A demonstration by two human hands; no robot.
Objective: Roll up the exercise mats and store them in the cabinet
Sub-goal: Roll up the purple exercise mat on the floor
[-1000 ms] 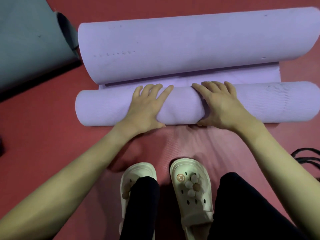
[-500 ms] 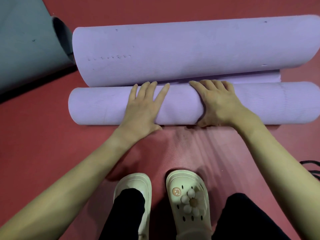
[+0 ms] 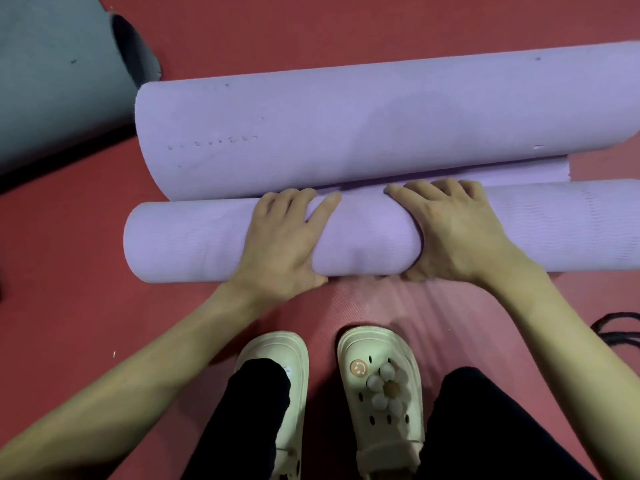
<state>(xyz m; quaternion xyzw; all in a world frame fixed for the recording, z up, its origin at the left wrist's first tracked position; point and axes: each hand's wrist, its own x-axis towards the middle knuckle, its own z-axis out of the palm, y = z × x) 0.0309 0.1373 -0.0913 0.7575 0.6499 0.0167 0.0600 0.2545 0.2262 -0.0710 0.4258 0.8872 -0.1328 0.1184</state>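
Observation:
A purple exercise mat lies across the red floor in front of me. Its near end is wound into a tight roll (image 3: 194, 244). Its far end curls up into a larger loose roll (image 3: 346, 133), and only a thin flat strip (image 3: 616, 171) shows between the two at the right. My left hand (image 3: 284, 244) lies over the middle of the tight roll, fingers bent over its top and thumb on its near side. My right hand (image 3: 457, 237) grips the same roll just to the right in the same way. No cabinet is in view.
A grey-blue mat (image 3: 52, 81) with a curled end lies at the upper left, close to the purple mat's left end. My two cream clogs (image 3: 381, 375) stand on the floor just behind the roll. Black cords (image 3: 620, 327) lie at the right edge.
The tight roll has moved away from me toward the loose far roll, and the flat strip between them has narrowed. My fingers now bend further over the roll's top.

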